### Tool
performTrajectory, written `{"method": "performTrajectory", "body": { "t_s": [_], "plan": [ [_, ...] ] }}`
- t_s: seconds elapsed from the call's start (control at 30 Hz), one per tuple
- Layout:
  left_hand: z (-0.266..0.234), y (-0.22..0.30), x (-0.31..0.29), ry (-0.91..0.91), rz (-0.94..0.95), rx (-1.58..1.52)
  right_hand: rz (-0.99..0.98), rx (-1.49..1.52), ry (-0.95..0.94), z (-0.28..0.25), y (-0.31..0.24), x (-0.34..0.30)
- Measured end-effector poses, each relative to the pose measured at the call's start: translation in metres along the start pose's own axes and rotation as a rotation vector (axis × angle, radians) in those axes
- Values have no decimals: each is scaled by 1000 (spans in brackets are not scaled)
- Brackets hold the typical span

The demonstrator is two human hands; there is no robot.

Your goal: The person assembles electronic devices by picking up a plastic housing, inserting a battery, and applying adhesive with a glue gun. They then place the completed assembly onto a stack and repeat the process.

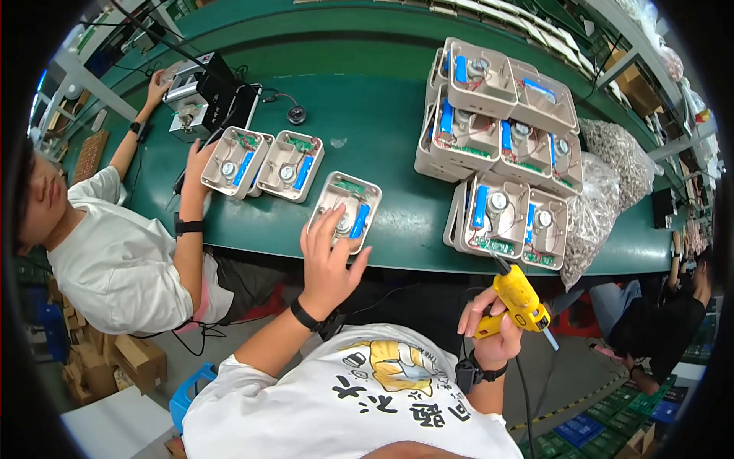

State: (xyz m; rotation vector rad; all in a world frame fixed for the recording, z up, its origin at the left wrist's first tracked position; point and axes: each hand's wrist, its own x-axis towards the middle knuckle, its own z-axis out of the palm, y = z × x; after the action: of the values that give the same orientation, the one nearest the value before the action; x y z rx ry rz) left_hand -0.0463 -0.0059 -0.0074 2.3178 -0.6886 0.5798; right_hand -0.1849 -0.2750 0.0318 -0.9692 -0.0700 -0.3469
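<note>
My left hand (330, 256) reaches over a pale plastic housing (371, 190) near the table's front edge. Its fingers are spread, with the fingertips over a round metal part inside; whether they press on it I cannot tell. A blue cylindrical battery (360, 220) and a green circuit board (349, 186) also sit in this housing. Further right, my right hand (493, 327) grips a yellow glue gun (517, 297) by its handle. The gun's dark nozzle points up and left, close to the nearest stacked housings (502, 246). A glue stick (551, 340) pokes out of its back.
More filled housings (290, 166) stand left of mine, beside a co-worker's hand (200, 164). A black and silver machine (202, 99) is behind them. Tall stacks of housings (474, 96) rise at back right, next to clear bags of small parts (592, 206). A cable (526, 398) trails down from the gun.
</note>
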Motion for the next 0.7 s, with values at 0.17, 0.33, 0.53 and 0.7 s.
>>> {"method": "performTrajectory", "body": {
  "t_s": [0.17,0.33,0.53,0.7],
  "plan": [
    [-19,29,-6,22,-161,-19,110,-45,-50,4,7,8],
    [-29,-16,50,-36,-33,51,178,-63,-71,12,13,13],
    [-34,-44,91,-405,137,34,214,-99,-69,12,16,8],
    [-57,-40,115,-663,107,87,214,-81,-51,10,17,1]
  ]
}}
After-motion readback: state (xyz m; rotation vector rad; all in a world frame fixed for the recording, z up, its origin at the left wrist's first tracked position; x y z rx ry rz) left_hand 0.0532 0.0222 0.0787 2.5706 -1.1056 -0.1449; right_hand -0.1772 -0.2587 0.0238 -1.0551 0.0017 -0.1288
